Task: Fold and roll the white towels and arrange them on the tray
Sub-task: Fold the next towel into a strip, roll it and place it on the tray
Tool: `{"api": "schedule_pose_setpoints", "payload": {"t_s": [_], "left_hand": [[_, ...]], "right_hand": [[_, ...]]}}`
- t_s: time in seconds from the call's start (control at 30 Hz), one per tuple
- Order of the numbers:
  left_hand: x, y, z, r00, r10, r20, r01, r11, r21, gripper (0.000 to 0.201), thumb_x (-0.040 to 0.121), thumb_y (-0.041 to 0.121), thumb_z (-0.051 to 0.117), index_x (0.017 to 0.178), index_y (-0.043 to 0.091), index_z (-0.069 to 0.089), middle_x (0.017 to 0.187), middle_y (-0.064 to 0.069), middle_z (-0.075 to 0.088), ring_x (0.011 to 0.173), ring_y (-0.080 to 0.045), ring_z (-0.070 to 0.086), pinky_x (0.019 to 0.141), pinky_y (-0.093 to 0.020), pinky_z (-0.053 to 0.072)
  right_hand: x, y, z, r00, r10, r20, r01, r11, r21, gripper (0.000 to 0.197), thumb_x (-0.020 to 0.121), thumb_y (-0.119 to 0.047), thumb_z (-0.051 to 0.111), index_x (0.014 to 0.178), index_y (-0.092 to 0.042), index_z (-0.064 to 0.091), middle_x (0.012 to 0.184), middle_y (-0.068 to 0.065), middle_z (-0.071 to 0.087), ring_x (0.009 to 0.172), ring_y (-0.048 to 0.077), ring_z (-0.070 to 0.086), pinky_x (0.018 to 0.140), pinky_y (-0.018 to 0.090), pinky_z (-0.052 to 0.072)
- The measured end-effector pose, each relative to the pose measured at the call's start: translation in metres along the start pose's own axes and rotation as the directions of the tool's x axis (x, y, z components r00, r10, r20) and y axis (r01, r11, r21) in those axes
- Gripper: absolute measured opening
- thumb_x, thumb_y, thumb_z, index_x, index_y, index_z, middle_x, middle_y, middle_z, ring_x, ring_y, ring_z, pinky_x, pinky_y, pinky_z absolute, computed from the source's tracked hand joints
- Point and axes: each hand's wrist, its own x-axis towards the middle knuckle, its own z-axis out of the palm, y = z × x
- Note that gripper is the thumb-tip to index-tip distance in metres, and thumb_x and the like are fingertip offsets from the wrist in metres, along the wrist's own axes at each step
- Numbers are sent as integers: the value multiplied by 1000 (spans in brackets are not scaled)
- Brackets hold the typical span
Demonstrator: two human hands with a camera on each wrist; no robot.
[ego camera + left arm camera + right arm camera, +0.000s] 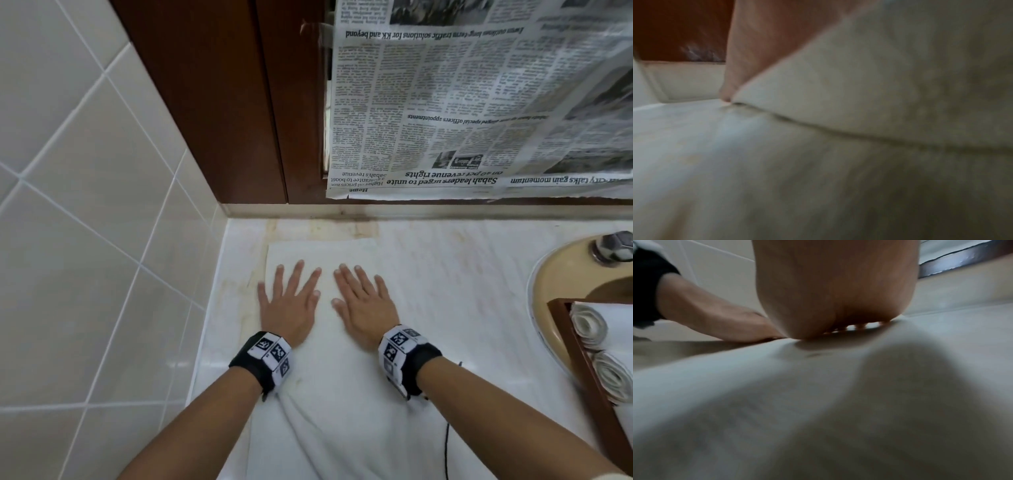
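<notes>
A white towel (pixel 329 387) lies spread lengthwise on the white marble counter, its near end hanging toward me. My left hand (pixel 291 298) and my right hand (pixel 363 301) press flat on its far part, side by side, fingers straight and spread. At the right edge a brown wooden tray (pixel 579 359) holds two rolled white towels (pixel 589 325) (pixel 613 377). In the left wrist view the towel (pixel 859 91) bulges up against the palm. In the right wrist view the heel of my right hand (pixel 838 305) rests on the towel (pixel 818 402), with the left hand (pixel 715 324) flat beside it.
A tiled wall (pixel 85 205) closes the left side. A dark wooden frame (pixel 222 102) and a hanging newspaper (pixel 479 102) stand behind the counter. A beige sink (pixel 555 274) with a chrome tap (pixel 613 250) sits at the right, under the tray. A thin black cable (pixel 447 445) lies on the counter.
</notes>
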Motion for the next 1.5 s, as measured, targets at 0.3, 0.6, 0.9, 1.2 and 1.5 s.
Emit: {"api": "schedule_pose_setpoints", "payload": {"t_s": [0.3, 0.6, 0.9, 1.2, 1.5], "left_hand": [[-43, -18, -12, 985, -171, -28, 168, 981, -94, 53, 105, 49, 13, 154, 49, -9, 163, 18, -18, 152, -25, -16, 117, -64, -8], [-89, -21, 18, 993, -104, 55, 108, 992, -69, 53, 100, 60, -1, 149, 54, -18, 158, 26, -27, 150, -18, -24, 114, -63, -17], [-112, -8, 12, 992, -128, 22, 130, 982, -137, 54, 105, 51, 12, 155, 47, -9, 160, 22, -24, 151, -21, -21, 116, -62, -13], [-125, -16, 33, 989, -143, 34, 145, 985, -89, 65, 90, 64, -10, 152, 46, -20, 156, 22, -33, 150, -18, -24, 116, -60, -14], [-122, 25, 43, 993, -114, 43, 117, 990, -73, 74, 83, 63, -17, 153, 41, -21, 157, 17, -35, 149, -20, -27, 116, -60, -15]], "right_hand": [[-41, 6, 1, 988, 144, -58, -139, 986, 91, 59, 105, -43, 9, 157, -22, -8, 162, -8, -18, 150, 17, -18, 120, 47, -11], [-89, -5, 33, 999, 42, -18, -40, 997, 63, 61, 102, -54, 6, 154, -30, -17, 157, -16, -28, 147, 9, -25, 118, 39, -17], [-117, -3, 38, 985, 117, -130, -105, 990, 96, 68, 97, -52, -2, 157, -21, -3, 163, -7, -9, 151, 18, -8, 118, 44, -10], [-137, -20, 64, 992, 44, -118, -41, 999, 26, 65, 105, -50, 19, 156, -11, 22, 163, 4, 19, 150, 15, 10, 116, 41, 8], [-150, 21, 58, 993, 68, -94, -65, 997, 41, 66, 105, -52, 20, 157, -12, 19, 164, 3, 16, 150, 14, 9, 117, 39, 8]]}}
